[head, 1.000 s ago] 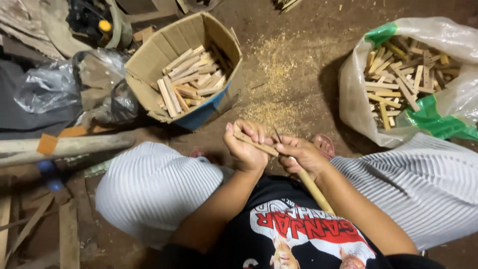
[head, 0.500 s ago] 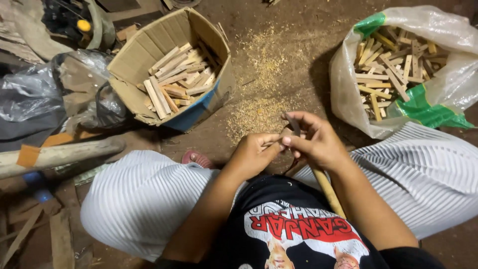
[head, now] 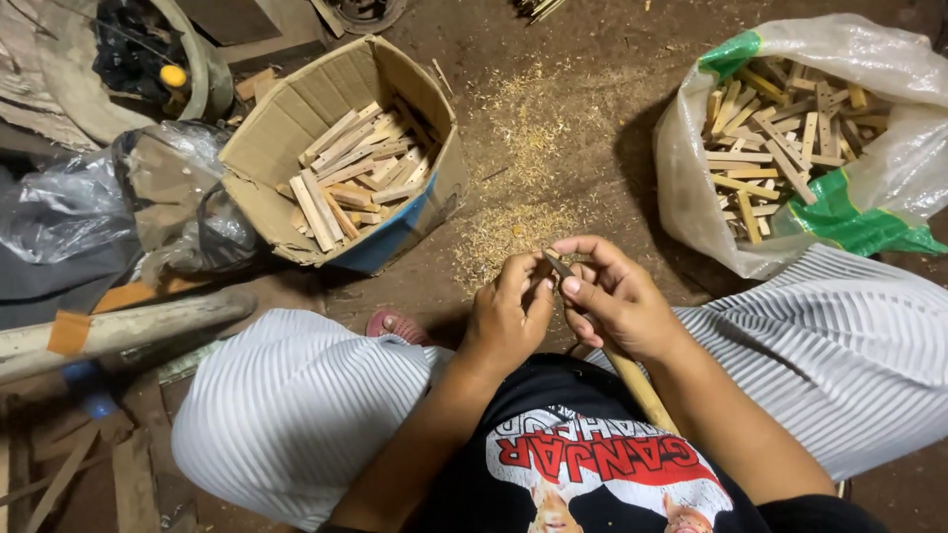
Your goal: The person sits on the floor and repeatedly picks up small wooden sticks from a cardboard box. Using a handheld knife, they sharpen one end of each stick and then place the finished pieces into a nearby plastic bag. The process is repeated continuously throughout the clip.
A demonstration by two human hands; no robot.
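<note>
- Sitting on the dirt floor (head: pixel 612 99), both hands up in front of my chest, between my knees.
- Left hand (head: pixel 509 321) is curled shut around a small wood piece (head: pixel 541 279). Most of it is buried in my fist, so only a sliver shows near my thumb.
- Right hand (head: pixel 617 301) is closed on a knife. Its blade (head: pixel 558 265) pokes out at my fingertips, and the long wooden handle (head: pixel 637 385) runs back toward my belly.
- The key bit: the blade tip sits right at the wood piece, touching or nearly so, I can't quite tell. The knife's long axis runs diagonally from my lap, up and left toward the left hand. So the piece lies just left of the right hand, and the left hand is the one already on it.
- Shavings pile (head: pixel 518 232) lies on the floor straight ahead of my hands.
- Cardboard box (head: pixel 286 133) of cut wooden sticks stands off to the front left, tilted my way.
- Plastic sack (head: pixel 889 168) holding more sticks stands front right, by my right knee, well apart from the box.
</note>
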